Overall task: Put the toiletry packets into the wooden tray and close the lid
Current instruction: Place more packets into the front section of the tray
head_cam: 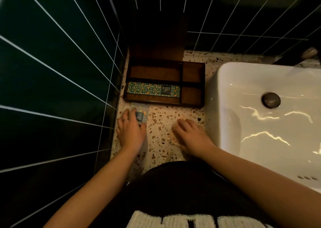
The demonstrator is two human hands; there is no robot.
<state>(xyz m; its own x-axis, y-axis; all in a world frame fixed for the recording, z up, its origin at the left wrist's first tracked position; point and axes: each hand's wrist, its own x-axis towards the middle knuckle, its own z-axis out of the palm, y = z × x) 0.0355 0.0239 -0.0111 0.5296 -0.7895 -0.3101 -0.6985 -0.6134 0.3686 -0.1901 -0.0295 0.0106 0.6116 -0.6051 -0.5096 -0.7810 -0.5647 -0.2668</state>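
The wooden tray sits on the terrazzo counter against the dark tiled wall, with its lid standing open at the back. A long green patterned packet lies in the tray's front left compartment; the other compartments look bare. In front of the tray lies a small bluish packet. My left hand has its fingers and thumb closed around that packet's left and near edges. My right hand lies flat on the counter with fingers apart. A faint pale packet edge shows beside it, hard to make out.
A white basin with a metal drain plug fills the right side, close to the tray. Dark green tiled walls close in the left and back. A strip of terrazzo counter runs between my hands.
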